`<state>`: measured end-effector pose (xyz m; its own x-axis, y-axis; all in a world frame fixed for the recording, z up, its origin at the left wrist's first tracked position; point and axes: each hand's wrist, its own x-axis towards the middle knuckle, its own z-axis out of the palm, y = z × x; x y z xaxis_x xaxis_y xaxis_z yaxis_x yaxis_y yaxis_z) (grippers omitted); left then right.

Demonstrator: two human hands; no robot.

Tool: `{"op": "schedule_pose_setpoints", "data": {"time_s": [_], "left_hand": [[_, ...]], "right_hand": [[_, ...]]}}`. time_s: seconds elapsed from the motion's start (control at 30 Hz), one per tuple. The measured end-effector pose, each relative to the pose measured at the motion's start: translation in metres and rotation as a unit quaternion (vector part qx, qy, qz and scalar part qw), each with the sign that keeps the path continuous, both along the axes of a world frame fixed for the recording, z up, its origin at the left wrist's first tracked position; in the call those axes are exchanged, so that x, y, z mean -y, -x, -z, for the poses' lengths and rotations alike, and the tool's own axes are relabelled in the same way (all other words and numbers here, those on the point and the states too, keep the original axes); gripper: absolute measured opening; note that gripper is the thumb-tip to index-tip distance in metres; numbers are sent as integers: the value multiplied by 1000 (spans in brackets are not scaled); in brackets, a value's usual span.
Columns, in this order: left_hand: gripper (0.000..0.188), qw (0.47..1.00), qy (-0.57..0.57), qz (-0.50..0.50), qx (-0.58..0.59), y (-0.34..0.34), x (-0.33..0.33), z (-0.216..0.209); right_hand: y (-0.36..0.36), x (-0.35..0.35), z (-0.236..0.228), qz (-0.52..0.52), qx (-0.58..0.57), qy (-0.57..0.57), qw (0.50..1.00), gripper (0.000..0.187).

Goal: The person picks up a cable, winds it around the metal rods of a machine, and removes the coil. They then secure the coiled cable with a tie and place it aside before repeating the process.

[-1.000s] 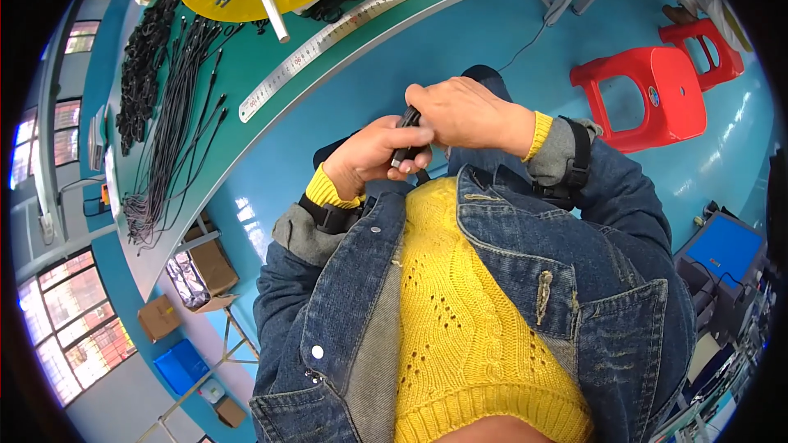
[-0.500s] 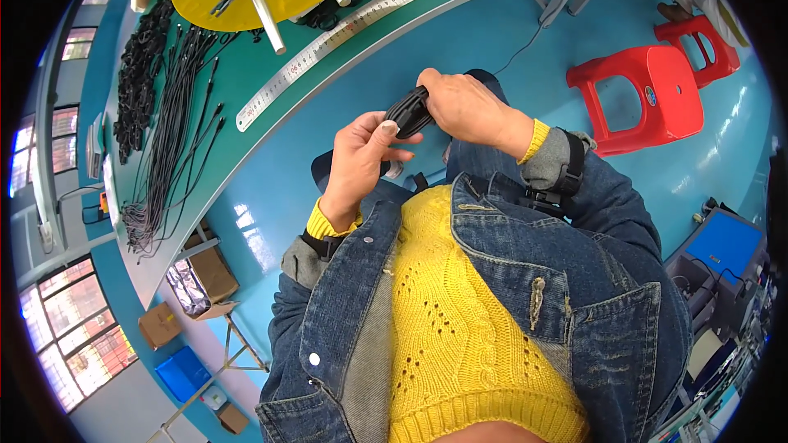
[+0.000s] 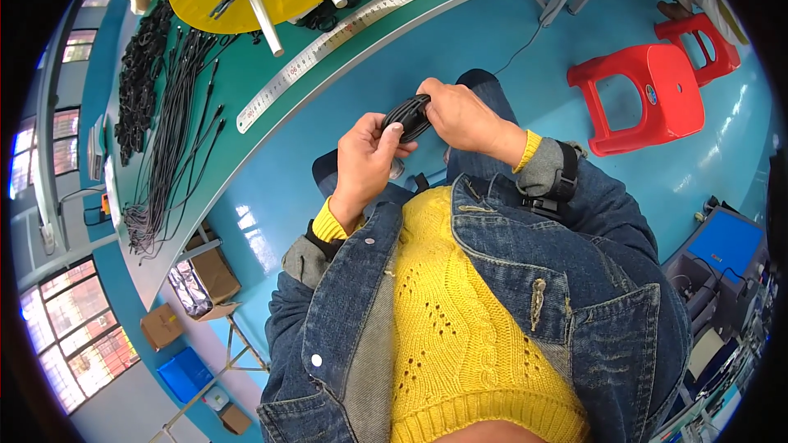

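Your left hand (image 3: 364,157) pinches the black cable coil (image 3: 405,121) low, its long axis slanting up rightward to your right hand (image 3: 466,117), which pinches the upper end

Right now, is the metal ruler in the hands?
No, the left hand and right hand hold a coiled black cable; the metal ruler lies on the workbench.

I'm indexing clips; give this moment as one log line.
left hand: holds cable coil; right hand: holds cable coil; loose cables: on green table
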<state>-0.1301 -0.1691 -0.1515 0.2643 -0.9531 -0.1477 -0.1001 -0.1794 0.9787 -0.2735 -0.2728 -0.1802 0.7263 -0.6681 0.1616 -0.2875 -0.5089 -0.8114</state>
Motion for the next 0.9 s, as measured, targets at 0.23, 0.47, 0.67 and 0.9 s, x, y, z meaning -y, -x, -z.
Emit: {"op": "schedule_pose_setpoints", "data": {"time_s": [0.23,0.47,0.67,0.9], "left_hand": [[14,999,24,-26,13,9,1,18],[14,998,19,24,-51,1,3,14],[13,999,15,5,-46,-1,-2,21],[16,996,22,-21,-86,0,7,14]], "right_hand": [[-8,2,9,60,21,3,998,12],[-8,13,14,76,70,67,992,11],[-12,7,2,78,68,-23,994,11],[-11,2,4,73,57,78,993,13]]}}
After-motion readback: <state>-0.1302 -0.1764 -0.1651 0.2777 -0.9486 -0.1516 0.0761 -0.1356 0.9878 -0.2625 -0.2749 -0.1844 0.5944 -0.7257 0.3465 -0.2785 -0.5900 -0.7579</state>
